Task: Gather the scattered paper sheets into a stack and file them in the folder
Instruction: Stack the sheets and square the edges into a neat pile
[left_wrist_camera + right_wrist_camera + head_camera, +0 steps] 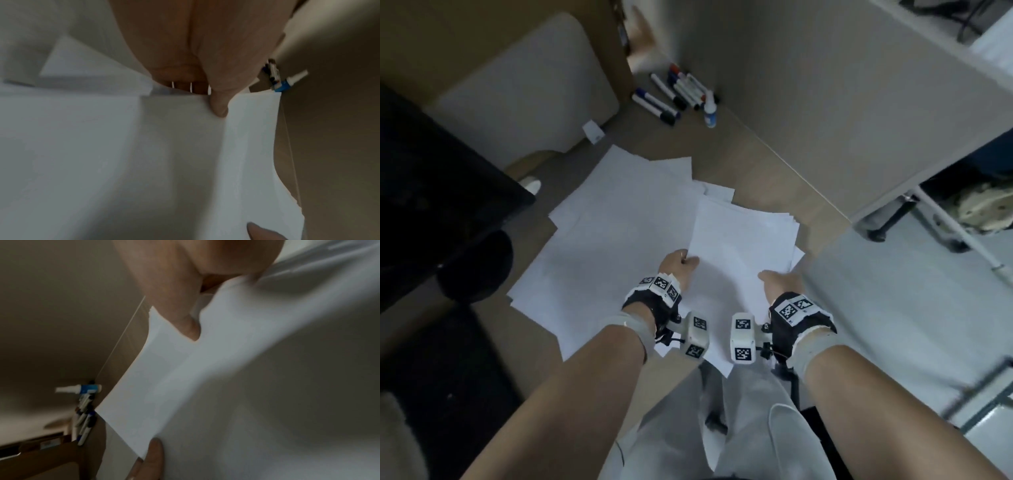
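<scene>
My left hand has its thumb pressed on top of a partly squared stack of plain white paper sheets, fingers curled beneath the near-left corner, so that's a firm pinch. My right hand pinches the near-right corner the same way, thumb over the top sheet, which bows up between the two grips. The stack's far edges fan out unevenly. Under and around it, more loose white sheets lie spread over the brown wooden desk, some overhanging the near edge above my lap. Further out, a cluster of whiteboard markers and a small white-and-blue bottle sit in the far corner. I can't make out a folder from here. The risk, I'd judge: the fanned sheets slip free if I lift before tapping them square, and dragging the stack could nudge those overhanging pages onto the floor. Squeezing harder may crease the corners.
</scene>
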The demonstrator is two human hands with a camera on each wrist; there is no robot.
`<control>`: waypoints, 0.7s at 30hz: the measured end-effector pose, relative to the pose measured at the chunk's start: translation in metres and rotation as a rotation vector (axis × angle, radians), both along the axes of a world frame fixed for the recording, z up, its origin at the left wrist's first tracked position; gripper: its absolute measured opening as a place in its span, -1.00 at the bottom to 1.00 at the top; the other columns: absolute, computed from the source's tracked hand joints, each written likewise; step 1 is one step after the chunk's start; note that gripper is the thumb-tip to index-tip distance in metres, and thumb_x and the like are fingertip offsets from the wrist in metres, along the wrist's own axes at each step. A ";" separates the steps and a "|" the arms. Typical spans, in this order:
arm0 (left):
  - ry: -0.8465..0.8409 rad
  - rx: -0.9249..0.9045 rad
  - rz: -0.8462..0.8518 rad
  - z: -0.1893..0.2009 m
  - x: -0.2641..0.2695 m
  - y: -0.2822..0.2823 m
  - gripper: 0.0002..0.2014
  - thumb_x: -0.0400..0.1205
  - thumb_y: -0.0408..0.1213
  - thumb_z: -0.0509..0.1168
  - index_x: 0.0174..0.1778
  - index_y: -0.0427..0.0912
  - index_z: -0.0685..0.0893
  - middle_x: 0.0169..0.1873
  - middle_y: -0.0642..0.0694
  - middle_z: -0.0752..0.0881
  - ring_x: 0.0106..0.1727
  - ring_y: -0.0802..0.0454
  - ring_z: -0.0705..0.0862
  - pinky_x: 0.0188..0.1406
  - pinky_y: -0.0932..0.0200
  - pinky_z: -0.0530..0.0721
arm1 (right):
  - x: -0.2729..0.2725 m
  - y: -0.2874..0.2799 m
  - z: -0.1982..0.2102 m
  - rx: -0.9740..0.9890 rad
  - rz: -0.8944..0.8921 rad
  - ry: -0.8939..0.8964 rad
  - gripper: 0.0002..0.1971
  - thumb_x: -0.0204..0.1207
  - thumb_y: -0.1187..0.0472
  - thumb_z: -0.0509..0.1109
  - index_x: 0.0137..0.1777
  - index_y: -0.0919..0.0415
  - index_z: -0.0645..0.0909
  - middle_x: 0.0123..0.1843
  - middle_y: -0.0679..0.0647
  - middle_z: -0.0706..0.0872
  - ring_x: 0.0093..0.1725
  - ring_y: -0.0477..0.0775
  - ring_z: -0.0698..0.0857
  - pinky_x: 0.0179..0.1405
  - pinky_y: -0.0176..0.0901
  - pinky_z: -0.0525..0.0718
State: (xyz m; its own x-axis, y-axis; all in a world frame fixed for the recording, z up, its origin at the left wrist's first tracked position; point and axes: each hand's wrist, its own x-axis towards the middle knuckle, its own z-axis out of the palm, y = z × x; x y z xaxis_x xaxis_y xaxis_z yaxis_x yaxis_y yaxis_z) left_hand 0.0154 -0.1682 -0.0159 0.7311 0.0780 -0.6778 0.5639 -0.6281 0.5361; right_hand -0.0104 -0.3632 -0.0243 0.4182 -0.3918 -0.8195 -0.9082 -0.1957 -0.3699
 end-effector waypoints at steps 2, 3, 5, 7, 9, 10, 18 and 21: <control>-0.034 0.003 0.067 0.010 0.004 0.014 -0.82 0.71 -0.26 0.15 -0.17 -0.26 0.47 -0.28 -0.18 0.49 -0.24 -0.06 0.44 -0.22 0.13 0.34 | 0.018 0.011 0.001 0.031 0.030 -0.002 -0.61 0.41 0.01 0.41 0.14 0.20 0.46 0.00 0.11 0.57 -0.06 0.10 0.56 -0.02 -0.06 0.56; -0.048 0.002 0.106 0.015 0.004 0.024 -0.83 0.73 -0.24 0.13 -0.07 -0.27 0.51 -0.21 -0.18 0.52 -0.17 -0.06 0.48 -0.17 0.14 0.38 | 0.025 0.021 0.002 0.062 0.030 -0.012 -0.60 0.45 0.02 0.40 0.17 0.24 0.46 -0.03 0.07 0.59 -0.09 0.11 0.59 0.01 -0.05 0.59; -0.082 -0.011 0.229 0.022 0.003 0.049 -0.82 0.74 -0.22 0.12 0.01 -0.27 0.50 -0.18 -0.16 0.55 -0.12 -0.05 0.50 -0.19 0.15 0.39 | 0.039 0.043 0.007 0.061 0.106 -0.040 -0.63 0.50 0.01 0.35 0.16 0.24 0.45 -0.13 0.04 0.62 -0.17 0.11 0.67 0.08 -0.04 0.64; -0.104 -0.047 0.404 0.025 -0.003 0.072 -0.77 0.72 -0.25 0.17 0.19 -0.32 0.49 -0.06 -0.17 0.58 -0.05 -0.06 0.52 -0.13 0.18 0.42 | 0.048 0.071 0.021 0.042 0.229 -0.068 -0.69 0.53 0.06 0.33 0.12 0.26 0.46 -0.11 0.08 0.61 -0.14 0.12 0.65 0.01 -0.07 0.61; -0.056 -0.182 0.668 0.025 -0.013 0.096 -0.52 0.65 -0.34 0.31 0.44 -0.32 0.30 0.19 -0.22 0.52 0.14 -0.13 0.55 0.10 0.07 0.51 | 0.055 0.099 0.027 0.043 0.305 -0.104 -0.60 0.57 0.16 0.34 0.34 0.33 0.45 0.08 0.19 0.60 0.00 0.17 0.61 -0.01 -0.04 0.55; -0.027 -0.208 0.758 0.022 -0.017 0.109 -0.38 0.59 -0.36 0.39 0.49 -0.30 0.23 0.27 -0.21 0.49 0.24 -0.16 0.55 0.22 0.01 0.53 | 0.057 0.114 0.032 0.041 0.339 -0.123 -0.50 0.56 0.18 0.37 0.45 0.35 0.39 0.18 0.23 0.60 0.04 0.20 0.61 -0.02 -0.05 0.53; 0.057 -0.211 0.840 0.012 -0.036 0.190 -0.50 0.72 -0.03 0.20 0.47 -0.30 0.51 0.39 -0.24 0.59 0.38 -0.23 0.56 0.45 -0.07 0.46 | 0.090 0.205 0.055 0.081 0.593 -0.024 -0.28 0.54 0.09 0.47 0.57 0.43 0.30 0.40 0.31 0.58 0.12 0.23 0.60 0.02 -0.05 0.53; 0.049 -0.238 0.928 0.005 -0.037 0.201 -0.43 0.70 0.05 0.18 0.53 -0.26 0.45 0.45 -0.18 0.53 0.42 -0.23 0.53 0.47 -0.09 0.43 | 0.096 0.225 0.055 0.047 0.697 0.015 -0.36 0.56 0.10 0.45 0.52 0.46 0.36 0.36 0.30 0.60 0.24 0.31 0.62 0.10 -0.03 0.54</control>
